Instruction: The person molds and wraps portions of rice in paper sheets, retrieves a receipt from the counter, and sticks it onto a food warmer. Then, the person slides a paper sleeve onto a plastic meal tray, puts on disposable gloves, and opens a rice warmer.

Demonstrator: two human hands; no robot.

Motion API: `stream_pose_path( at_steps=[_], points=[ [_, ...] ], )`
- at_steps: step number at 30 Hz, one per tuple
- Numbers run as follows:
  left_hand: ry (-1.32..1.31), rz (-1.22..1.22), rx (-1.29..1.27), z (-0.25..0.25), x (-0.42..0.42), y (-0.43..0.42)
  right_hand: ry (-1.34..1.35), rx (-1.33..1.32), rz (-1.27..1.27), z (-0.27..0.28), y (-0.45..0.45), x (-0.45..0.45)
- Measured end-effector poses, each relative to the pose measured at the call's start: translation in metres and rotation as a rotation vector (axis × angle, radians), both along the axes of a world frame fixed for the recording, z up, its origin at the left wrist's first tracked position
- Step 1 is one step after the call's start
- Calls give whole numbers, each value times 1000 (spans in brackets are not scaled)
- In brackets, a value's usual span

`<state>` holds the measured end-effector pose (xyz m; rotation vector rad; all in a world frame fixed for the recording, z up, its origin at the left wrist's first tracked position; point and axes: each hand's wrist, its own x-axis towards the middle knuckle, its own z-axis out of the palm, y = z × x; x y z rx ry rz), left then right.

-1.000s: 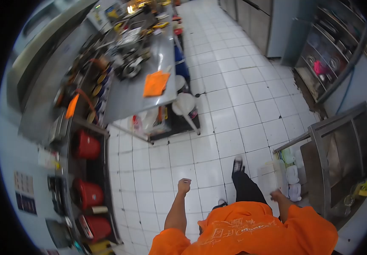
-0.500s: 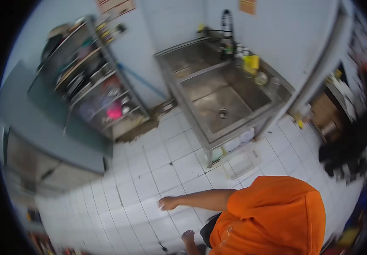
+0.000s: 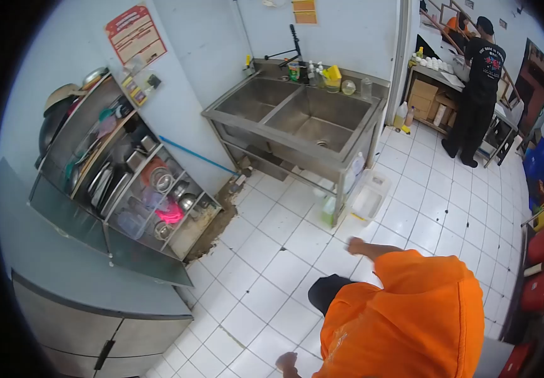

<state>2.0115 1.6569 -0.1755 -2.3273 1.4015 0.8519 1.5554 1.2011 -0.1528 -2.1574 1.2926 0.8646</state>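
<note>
Right hand (image 3: 355, 246) curled, nearest the tub (image 3: 368, 201) on the floor (image 3: 272, 277) beside the sink (image 3: 313, 126); left hand (image 3: 286, 361) curled too; I can't tell if either holds anything; no handling visibly under way or done; remainder unclear.

Double sink (image 3: 313, 125) beyond right hand (image 3: 355, 246); loaded rack (image 3: 191, 233) well apart from left hand (image 3: 286, 361); person in black (image 3: 483, 72) far beyond right hand.

Orange top (image 3: 410, 309) — dark trousers (image 3: 330, 292)
</note>
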Motion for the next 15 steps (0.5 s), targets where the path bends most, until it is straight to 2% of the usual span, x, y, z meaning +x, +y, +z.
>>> stream_pose_path(
  at_steps=[2, 3, 5, 6, 7, 8, 9, 10, 11, 12, 13, 14, 15],
  points=[
    [44, 112, -71, -12, 50, 31, 73, -189, 222, -19, 100, -42],
    [40, 149, -59, -15, 79, 46, 70, -84, 159, -20, 140, -45],
    [75, 256, 170, -21, 141, 71, -24, 280, -496, -13, 190, 3],
    [182, 390, -61, -26, 175, 90, -59, 391, -846, -12, 204, 39],
    [306, 492, -292, -32, 207, 112, -75, 461, -1016, -11, 210, 87],
    [132, 344, -509, -42, 246, 131, -70, 506, -1037, -12, 212, 143],
    [249, 778, -226, 0, 276, 131, -51, 508, -972, -13, 208, 207],
    [57, 446, -213, 19, 315, 144, -53, 459, -834, -25, 195, 280],
    [402, 1205, -624, 71, 335, 164, -50, 401, -698, -39, 181, 349],
    [324, 1322, -810, 137, 363, 180, -100, 356, -552, -52, 159, 454],
    [188, 1384, -892, 169, 392, 215, -124, 421, -231, -64, 144, 562],
    [149, 1404, -1081, 193, 416, 260, -138, 487, 54, -70, 130, 660],
    [151, 1598, -1198, 249, 426, 293, -154, 556, 305, -71, 142, 753]
  ],
)
